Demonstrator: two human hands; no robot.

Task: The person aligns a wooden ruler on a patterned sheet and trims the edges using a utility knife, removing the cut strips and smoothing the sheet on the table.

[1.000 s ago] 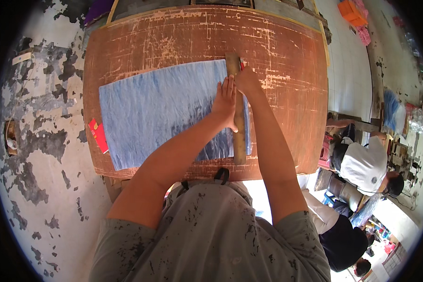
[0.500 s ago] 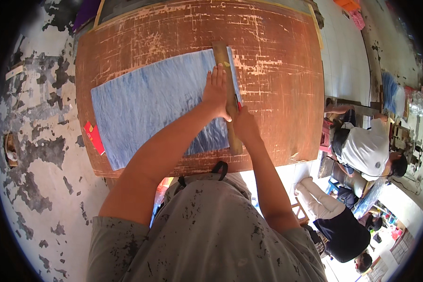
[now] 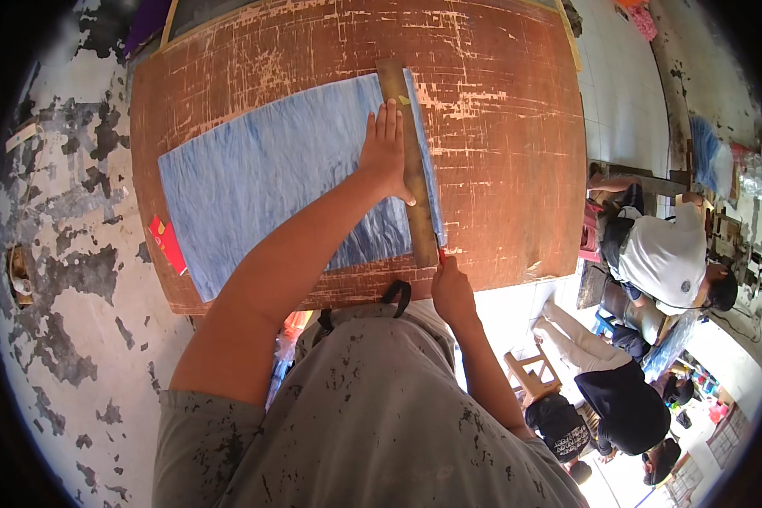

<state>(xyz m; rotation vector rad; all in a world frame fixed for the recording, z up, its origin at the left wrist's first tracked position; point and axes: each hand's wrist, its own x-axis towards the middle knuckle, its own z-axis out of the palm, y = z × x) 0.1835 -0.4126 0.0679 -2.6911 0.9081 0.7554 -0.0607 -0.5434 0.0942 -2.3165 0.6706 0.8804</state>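
A blue streaked sheet [image 3: 262, 182], seemingly fabric, lies flat on a scratched reddish-brown table [image 3: 508, 186]. Across its right part runs a long brown straightedge [image 3: 417, 182], leaving a narrow blue strip showing along the far side. My left hand [image 3: 384, 157] presses down flat with fingers stretched out, partly on the sheet and partly on the straightedge, its thumb on the bar. At the table's near edge my right hand [image 3: 455, 292] is closed around a red utility knife [image 3: 442, 256], whose tip is beside the lower end of the straightedge. Its blade is hardly visible.
A red packet [image 3: 168, 245] lies by the sheet's left edge. Against the left side stands a peeling wall [image 3: 68, 279]. To the right are a seated person in a white shirt [image 3: 665, 254], other people lower down, and a wooden stool [image 3: 533, 377].
My right hand has drawn the knife toward me along the straightedge, from its middle to its near end. My left hand keeps its place on the straightedge and sheet.
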